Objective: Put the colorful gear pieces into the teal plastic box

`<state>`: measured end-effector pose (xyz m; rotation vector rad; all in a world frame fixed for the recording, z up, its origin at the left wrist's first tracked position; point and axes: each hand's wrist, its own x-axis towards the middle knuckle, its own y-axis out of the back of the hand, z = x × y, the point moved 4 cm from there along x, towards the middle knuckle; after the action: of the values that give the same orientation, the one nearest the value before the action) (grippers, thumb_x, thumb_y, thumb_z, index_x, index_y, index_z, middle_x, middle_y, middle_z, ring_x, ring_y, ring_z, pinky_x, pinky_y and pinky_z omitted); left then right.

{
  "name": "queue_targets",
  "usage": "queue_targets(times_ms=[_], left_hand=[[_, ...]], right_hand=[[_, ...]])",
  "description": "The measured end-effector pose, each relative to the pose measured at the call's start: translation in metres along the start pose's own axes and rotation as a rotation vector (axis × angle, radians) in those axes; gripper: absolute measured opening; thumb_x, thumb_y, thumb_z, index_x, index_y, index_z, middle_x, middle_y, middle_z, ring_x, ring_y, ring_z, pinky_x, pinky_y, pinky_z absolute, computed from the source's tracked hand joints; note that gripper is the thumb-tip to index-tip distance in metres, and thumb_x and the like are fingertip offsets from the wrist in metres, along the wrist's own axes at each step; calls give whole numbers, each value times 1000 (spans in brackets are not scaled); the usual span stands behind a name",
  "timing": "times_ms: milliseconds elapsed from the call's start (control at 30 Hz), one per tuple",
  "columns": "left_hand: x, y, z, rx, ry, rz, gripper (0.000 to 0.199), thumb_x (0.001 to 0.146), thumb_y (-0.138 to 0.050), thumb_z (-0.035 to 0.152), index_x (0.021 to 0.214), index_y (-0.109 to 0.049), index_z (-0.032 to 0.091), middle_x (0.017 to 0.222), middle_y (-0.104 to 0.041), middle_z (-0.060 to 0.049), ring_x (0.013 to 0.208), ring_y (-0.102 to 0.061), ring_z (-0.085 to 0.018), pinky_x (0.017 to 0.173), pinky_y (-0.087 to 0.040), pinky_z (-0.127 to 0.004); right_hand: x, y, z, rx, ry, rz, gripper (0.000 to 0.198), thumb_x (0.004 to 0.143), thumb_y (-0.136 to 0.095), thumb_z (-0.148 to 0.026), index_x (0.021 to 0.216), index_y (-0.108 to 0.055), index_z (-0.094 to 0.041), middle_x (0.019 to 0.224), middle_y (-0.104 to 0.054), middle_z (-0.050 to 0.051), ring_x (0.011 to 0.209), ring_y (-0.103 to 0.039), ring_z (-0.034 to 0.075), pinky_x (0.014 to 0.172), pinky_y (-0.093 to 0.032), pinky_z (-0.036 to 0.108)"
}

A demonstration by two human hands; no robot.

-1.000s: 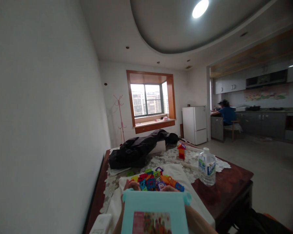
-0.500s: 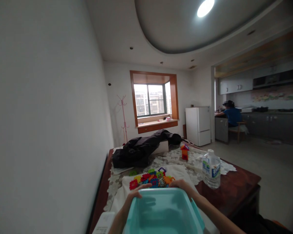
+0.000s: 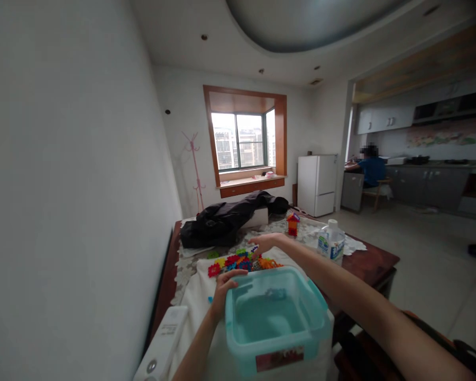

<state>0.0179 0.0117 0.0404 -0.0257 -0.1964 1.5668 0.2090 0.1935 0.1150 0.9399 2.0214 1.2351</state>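
A teal plastic bin (image 3: 275, 338) stands in front of me, with a dark red label on its near side. My left hand (image 3: 227, 288) is closed over its far left rim, fingers hooked on the edge. My right hand (image 3: 266, 242) reaches past the bin to a pile of colourful gear-shaped plastic blocks (image 3: 234, 262). Its fingers are apart at the pile's far right, by a purple and green piece. Whether they touch it I cannot tell. A small bluish patch shows inside the bin, too blurred to name.
A clear plastic jug (image 3: 331, 243) stands on the right of the table. Behind the pile are an orange block tower (image 3: 293, 225) and a black cloth bundle (image 3: 230, 219). A white power strip (image 3: 164, 338) lies at left. A person (image 3: 371, 168) sits in the kitchen.
My right hand has let go of the bin's rim and moved forward to the blocks. The bin now sits lower and more level, my left hand still on it. The view has tilted down.
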Motion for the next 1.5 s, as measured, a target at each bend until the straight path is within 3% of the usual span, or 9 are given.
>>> queue_targets(times_ms=[133,233,433,800,1000,1067,1233,1367,1500], left_hand=[[1,-3,0,-9,-16,-14,44,66,-69,31,102,-89,15,101,-79,-11,89,-67,-27,81,-51,-36],[3,-5,-2,-34,16,-52,48,65,-70,31,105,-89,14,99,-80,-11,83,-67,-25,74,-49,-34],[6,-6,-5,10,-19,-39,46,64,-68,31,101,-89,15,103,-82,-11,92,-70,-30,82,-53,-36],[14,5,-17,50,-46,18,41,65,-67,30,97,-88,15,107,-81,-13,107,-70,-35,92,-54,-42],[15,10,-23,19,-27,140,32,63,-71,33,86,-86,17,102,-80,-13,109,-68,-36,95,-55,-47],[15,12,-25,-9,-10,176,31,62,-73,33,86,-85,17,100,-79,-12,107,-69,-35,94,-56,-47],[10,5,-22,-115,3,97,32,64,-81,35,90,-85,15,101,-80,-12,102,-74,-34,86,-59,-40],[9,0,-14,-148,-5,72,31,61,-80,32,86,-86,14,103,-81,-13,101,-75,-34,83,-58,-38],[12,-2,-12,-112,-2,20,32,60,-77,31,85,-87,14,97,-82,-13,91,-74,-32,76,-53,-36]], right_hand=[[30,-30,-23,-45,-68,12,56,44,-104,-41,92,-86,-20,92,-83,8,83,-76,25,73,-58,29],[31,-52,-23,-36,-54,92,27,59,-98,-35,71,-80,-19,67,-74,3,71,-70,22,68,-53,28],[27,-62,-14,102,43,221,13,79,-70,-10,85,-81,-9,71,-72,-1,69,-59,10,67,-41,20],[17,-12,-27,459,132,446,7,89,-67,-12,94,-70,-16,87,-72,2,79,-63,14,75,-48,24],[-22,-8,-53,1082,461,-104,36,86,-82,-45,105,-71,-16,99,-75,5,89,-71,17,82,-55,28],[-24,-14,-56,1030,456,-148,38,93,-74,-51,105,-73,-15,99,-77,7,92,-73,20,88,-57,32],[-5,-38,-33,308,78,290,34,98,-71,-38,120,-77,-12,121,-77,16,112,-73,28,99,-56,37],[-1,-68,-25,69,59,181,66,83,-89,-43,141,-73,-17,144,-70,20,129,-68,38,104,-55,40],[3,-79,-25,-8,99,59,44,88,-81,-38,131,-79,-26,128,-79,11,110,-75,30,88,-57,33]])
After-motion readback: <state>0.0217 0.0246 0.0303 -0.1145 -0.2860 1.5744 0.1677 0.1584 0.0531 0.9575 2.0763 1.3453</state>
